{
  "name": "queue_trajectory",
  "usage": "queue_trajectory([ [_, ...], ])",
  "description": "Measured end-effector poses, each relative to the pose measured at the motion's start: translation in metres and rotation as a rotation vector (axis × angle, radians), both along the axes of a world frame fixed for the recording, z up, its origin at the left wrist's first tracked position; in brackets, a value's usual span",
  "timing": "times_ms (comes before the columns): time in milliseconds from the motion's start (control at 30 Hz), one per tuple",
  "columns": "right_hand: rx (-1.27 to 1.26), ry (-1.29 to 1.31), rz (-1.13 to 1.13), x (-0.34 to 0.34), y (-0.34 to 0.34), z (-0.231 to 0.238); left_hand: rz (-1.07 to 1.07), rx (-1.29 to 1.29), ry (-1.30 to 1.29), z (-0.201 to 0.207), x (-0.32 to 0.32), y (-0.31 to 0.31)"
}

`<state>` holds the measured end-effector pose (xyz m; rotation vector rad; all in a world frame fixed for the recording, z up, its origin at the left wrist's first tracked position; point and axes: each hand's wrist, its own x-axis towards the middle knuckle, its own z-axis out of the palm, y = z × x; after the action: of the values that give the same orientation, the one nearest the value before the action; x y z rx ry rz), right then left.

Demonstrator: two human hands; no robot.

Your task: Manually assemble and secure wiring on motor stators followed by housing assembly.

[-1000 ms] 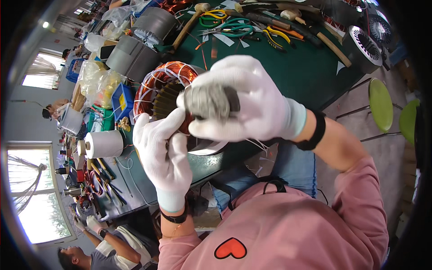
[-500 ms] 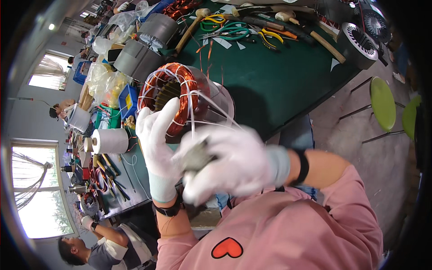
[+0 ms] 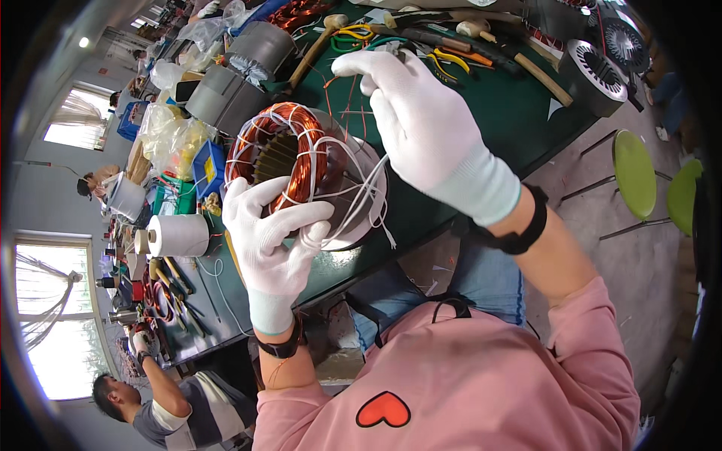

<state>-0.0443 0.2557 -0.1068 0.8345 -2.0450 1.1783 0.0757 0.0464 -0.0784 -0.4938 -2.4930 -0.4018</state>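
Observation:
A ring of copper wire windings [image 3: 304,154], bound with white cord, sticks out of a round metal motor stator [image 3: 342,199] on the table. My left hand [image 3: 274,233], white-gloved, rests against the ring's near edge with fingers spread. Loose loops of white cord [image 3: 368,192] hang from the ring beside its thumb; whether the fingers pinch any is unclear. Higher up on the right, my gloved right hand [image 3: 429,124] is over the table, index finger stretched leftward and the others bent. It lies near green-handled scissors [image 3: 342,43], which it partly covers. No held thing shows in it.
Yellow-handled pliers [image 3: 451,64], a wooden-handled hammer [image 3: 541,79] and another stator core [image 3: 594,79] lie at the far right. A white cord spool [image 3: 178,235] and blue bin [image 3: 208,169] stand left. Green stools [image 3: 639,171] are at right; a co-worker [image 3: 180,402] sits lower left.
My right hand has moved from in front of the windings up and right, over the tools. The taut white cord now hangs slack. My left hand stays at the ring, fingers more spread.

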Motion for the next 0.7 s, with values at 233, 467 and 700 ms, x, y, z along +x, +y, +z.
queue_trajectory([
  [233,-0.013,0.1,0.279,0.009,-0.005,0.002,0.044,-0.009,0.028,-0.002,0.007,-0.001],
  [467,-0.431,-0.818,0.79,0.053,0.043,0.013,0.06,-0.1,0.049,-0.002,0.013,0.001],
  [700,-1.338,-0.744,0.93,0.066,0.17,-0.03,-0.245,-0.312,-0.227,0.025,0.051,0.047],
])
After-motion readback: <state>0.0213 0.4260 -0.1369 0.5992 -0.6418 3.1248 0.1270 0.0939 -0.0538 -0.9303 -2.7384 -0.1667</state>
